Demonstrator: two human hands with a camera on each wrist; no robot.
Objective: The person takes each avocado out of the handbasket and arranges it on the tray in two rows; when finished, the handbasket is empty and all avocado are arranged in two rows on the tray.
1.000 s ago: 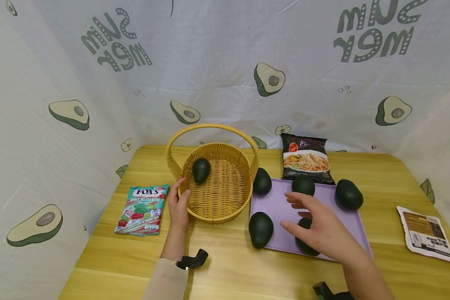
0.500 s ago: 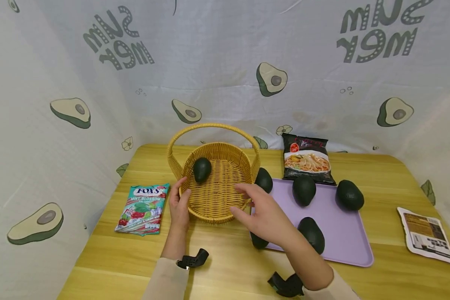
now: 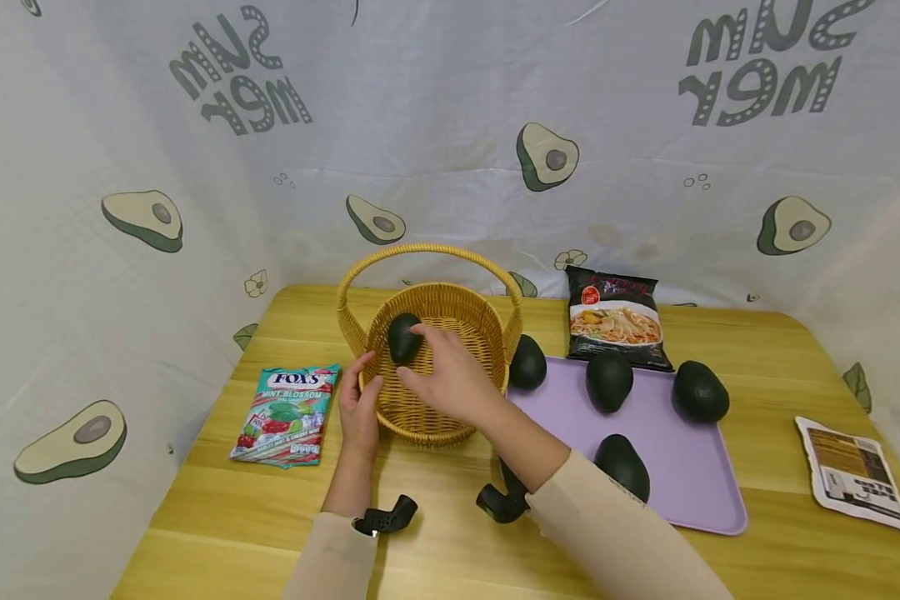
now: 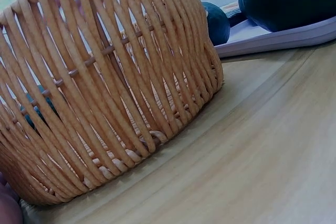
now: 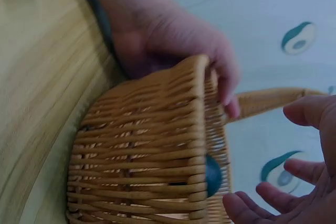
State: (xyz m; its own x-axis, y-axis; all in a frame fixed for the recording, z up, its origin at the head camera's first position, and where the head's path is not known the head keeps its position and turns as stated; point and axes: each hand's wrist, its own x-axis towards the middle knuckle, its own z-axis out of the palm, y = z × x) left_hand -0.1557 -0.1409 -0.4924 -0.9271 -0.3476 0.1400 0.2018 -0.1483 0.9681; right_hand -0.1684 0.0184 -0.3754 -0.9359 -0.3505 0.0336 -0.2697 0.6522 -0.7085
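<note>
My left hand (image 3: pixel 358 417) grips the left rim of a yellow wicker basket (image 3: pixel 435 433), with fingers hooked over the edge in the right wrist view. Inside the basket, at its left, lies a dark green avocado (image 3: pixel 402 340). My right hand (image 3: pixel 453 379) reaches over the basket, its fingertips close to that avocado; the right wrist view shows the thumb and fingers (image 5: pixel 275 198) apart with nothing between them. Several more avocados, such as one at the middle back (image 3: pixel 609 382) and one at the front (image 3: pixel 622 468), rest on a lilac tray (image 3: pixel 690 492). My right forearm partly hides another.
A Fox's candy bag (image 3: pixel 288 417) lies left of the basket. Behind the tray leans a black noodle packet (image 3: pixel 615 321). A white and brown pouch (image 3: pixel 855 473) lies at the far right. A patterned cloth (image 3: pixel 435 150) hangs behind the wooden table (image 3: pixel 427 558).
My right hand has moved left from above the tray, across the basket's right rim, to the avocado inside. My left hand has stayed on the rim.
</note>
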